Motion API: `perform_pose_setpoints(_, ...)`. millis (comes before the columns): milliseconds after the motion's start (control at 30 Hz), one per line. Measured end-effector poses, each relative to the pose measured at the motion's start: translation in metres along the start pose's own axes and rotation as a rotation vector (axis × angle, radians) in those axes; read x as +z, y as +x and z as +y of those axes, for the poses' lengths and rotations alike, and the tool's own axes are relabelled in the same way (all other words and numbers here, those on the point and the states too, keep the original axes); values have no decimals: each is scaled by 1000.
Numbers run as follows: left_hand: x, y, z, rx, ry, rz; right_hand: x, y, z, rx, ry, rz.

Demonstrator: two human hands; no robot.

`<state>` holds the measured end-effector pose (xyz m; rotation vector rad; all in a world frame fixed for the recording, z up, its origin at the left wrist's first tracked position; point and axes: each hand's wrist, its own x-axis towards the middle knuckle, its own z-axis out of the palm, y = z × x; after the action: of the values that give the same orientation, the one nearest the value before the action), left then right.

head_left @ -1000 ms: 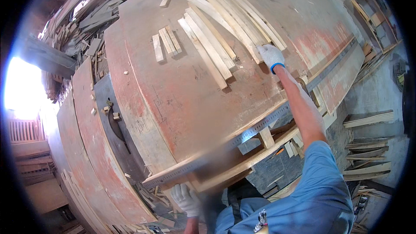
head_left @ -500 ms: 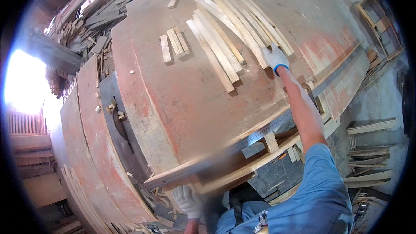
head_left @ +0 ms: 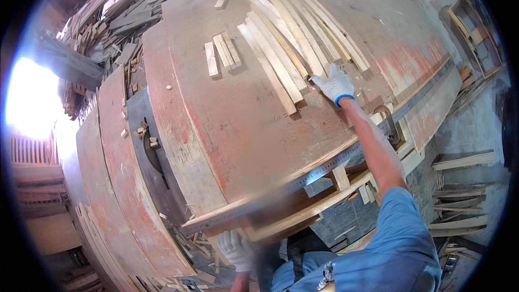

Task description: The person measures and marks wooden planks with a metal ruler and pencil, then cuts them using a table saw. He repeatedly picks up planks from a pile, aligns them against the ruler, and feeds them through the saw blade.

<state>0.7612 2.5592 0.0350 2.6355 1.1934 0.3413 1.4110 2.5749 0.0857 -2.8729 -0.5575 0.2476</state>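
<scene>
My right hand [head_left: 336, 86], in a pale work glove with a blue cuff, reaches over the large worn table. Its thumb and fingers are spread apart at the near end of a long pale wooden strip [head_left: 305, 38]. Left of this strip lie several similar wood strips [head_left: 274, 57], roughly side by side. More strips [head_left: 338, 30] lie just to the right, with their near ends uneven. Below the table's front edge, my left hand [head_left: 235, 250] hangs in a matching glove, fingers extended and apparently holding nothing.
Short wood blocks [head_left: 223, 51] lie left of the strips. A metal ruler [head_left: 319, 171] runs along the front edge, with a curved metal clamp-like piece [head_left: 390, 124] at its right. Scrap wood [head_left: 135, 16] is heaped at the far left; stacked boards [head_left: 459, 205] stand at right.
My right hand has shifted left and slightly nearer me, its fingers now spread. A long strip has moved left against the left-hand group, opening a gap on its right. My left hand has hardly moved.
</scene>
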Motion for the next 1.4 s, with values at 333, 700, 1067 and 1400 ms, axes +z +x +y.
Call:
perform_pose_setpoints(333,-7,9,5,-19,-47,-56,25,0,-6,56,-57,107)
perform_pose_setpoints(700,-9,20,10,-10,-48,-8,37,-1,-8,49,-141,196)
perform_pose_setpoints(1067,-8,16,6,3,-29,-32,28,-5,-12,41,-90,146)
perform_pose_setpoints(1400,-9,7,8,-55,-38,-93,43,20,-2,-15,-138,206)
